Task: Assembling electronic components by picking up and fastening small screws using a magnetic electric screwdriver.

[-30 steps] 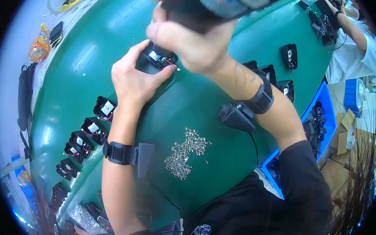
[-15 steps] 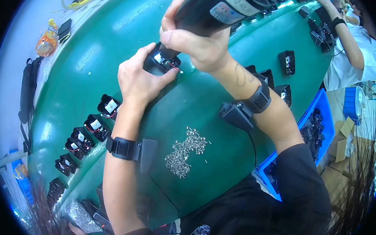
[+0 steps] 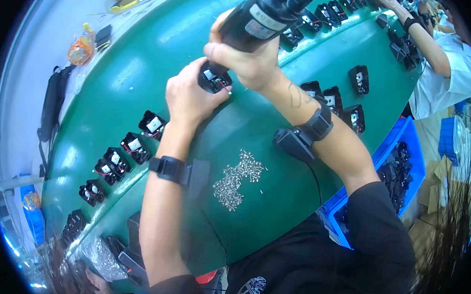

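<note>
My right hand [image 3: 248,62] is wrapped round a black electric screwdriver [image 3: 252,25], which is tilted with its cable leaving the top. Its lower end reaches into a small black plastic housing [image 3: 223,84]; the tip itself is hidden. My left hand [image 3: 187,97] grips that housing from the near left, thumb along the near side, and steadies it on the green table. Inside the housing a white part shows, and red wires with a white plug stick out beside my thumb. Nearer to me lies a loose pile of silver screws [image 3: 236,181].
Similar housings stand in a row at left [image 3: 134,146], at right [image 3: 360,80] and along the far side [image 3: 327,14]. A blue crate [image 3: 412,180] of black parts stands at the right edge. Across the table at far right, a co-worker's arm [image 3: 430,48] reaches over black parts.
The view has shifted a little, and the screwdriver looks smaller and farther from the camera. Both hands keep their holds on screwdriver and housing.
</note>
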Tool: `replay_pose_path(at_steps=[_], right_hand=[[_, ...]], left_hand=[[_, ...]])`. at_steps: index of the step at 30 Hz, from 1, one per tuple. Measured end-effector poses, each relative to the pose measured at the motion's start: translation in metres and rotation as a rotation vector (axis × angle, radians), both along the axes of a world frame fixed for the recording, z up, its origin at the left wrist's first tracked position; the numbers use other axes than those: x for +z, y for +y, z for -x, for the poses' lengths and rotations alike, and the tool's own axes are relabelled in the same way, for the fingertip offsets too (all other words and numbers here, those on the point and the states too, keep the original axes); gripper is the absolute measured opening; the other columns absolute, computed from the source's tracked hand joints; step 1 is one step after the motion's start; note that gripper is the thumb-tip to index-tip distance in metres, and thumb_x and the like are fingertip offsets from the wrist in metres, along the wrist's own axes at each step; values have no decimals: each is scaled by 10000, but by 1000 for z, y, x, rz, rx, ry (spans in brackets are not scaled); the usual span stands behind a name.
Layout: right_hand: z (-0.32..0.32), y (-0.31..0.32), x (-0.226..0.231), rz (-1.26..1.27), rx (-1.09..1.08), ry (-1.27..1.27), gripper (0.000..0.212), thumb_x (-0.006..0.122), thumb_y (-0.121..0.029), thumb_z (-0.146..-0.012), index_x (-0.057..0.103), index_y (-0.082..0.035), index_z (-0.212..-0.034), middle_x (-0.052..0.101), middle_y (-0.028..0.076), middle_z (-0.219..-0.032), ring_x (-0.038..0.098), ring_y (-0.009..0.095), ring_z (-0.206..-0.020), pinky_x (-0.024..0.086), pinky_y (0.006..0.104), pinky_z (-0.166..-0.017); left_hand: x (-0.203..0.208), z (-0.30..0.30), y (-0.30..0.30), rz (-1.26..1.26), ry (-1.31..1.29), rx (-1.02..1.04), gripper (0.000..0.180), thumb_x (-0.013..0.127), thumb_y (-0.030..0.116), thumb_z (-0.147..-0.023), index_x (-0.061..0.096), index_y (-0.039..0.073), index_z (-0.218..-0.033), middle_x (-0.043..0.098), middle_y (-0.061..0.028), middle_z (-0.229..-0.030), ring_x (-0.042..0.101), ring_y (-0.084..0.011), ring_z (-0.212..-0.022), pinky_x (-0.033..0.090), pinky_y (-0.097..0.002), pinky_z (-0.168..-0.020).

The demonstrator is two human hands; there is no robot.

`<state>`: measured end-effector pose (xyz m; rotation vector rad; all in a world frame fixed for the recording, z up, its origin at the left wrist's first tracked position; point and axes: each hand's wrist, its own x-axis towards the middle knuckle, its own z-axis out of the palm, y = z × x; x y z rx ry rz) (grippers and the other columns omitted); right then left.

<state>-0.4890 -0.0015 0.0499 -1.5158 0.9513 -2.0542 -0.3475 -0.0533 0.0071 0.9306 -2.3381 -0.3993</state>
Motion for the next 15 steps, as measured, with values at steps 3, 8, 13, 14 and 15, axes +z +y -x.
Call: replay_pose_path(at_steps=[3, 8, 13, 14, 15], right_hand=[[-9, 22, 5, -30, -96, -39, 298, 671, 78, -765, 567, -38, -1020, 600, 29, -750, 586, 103, -630, 479, 237, -573], [-14, 98, 18, -117, 257, -147, 530, 698, -18, -778, 435, 53, -1233, 586, 39, -754, 558, 87, -661, 445, 241, -590], [-5, 133, 22, -372, 391, -110, 575, 765, -180, -744, 491, 35, -1201, 593, 70, -762, 593, 153, -729, 487, 300, -728], [-3, 136, 24, -453, 396, -50, 506, 768, -136, -733, 542, 33, -1153, 604, 70, -768, 602, 153, -740, 490, 296, -724], [-1, 138, 26, -430, 396, 4, 436, 768, -57, -708, 591, 33, -1096, 623, 69, -782, 617, 153, -756, 494, 283, -698]], left_hand=[[4, -2, 6, 14, -97, 49, 597, 814, 346, -580, 654, 57, -1076, 685, -139, -1021, 655, -302, -952, 487, -410, -847], [12, -25, 11, 355, -174, 88, 638, 814, 372, -564, 653, 66, -1099, 650, -123, -1154, 588, -303, -1129, 426, -429, -939], [23, -67, 9, 264, -352, 172, 672, 783, 453, -592, 670, 41, -1110, 567, -156, -1296, 484, -325, -1257, 386, -465, -1016], [23, -73, 10, 273, -401, 183, 675, 782, 451, -592, 670, 36, -1112, 573, -152, -1288, 487, -325, -1254, 388, -459, -1015], [22, -78, 11, 258, -402, 188, 670, 786, 443, -590, 671, 33, -1108, 576, -151, -1285, 487, -325, -1253, 388, -457, -1016]])
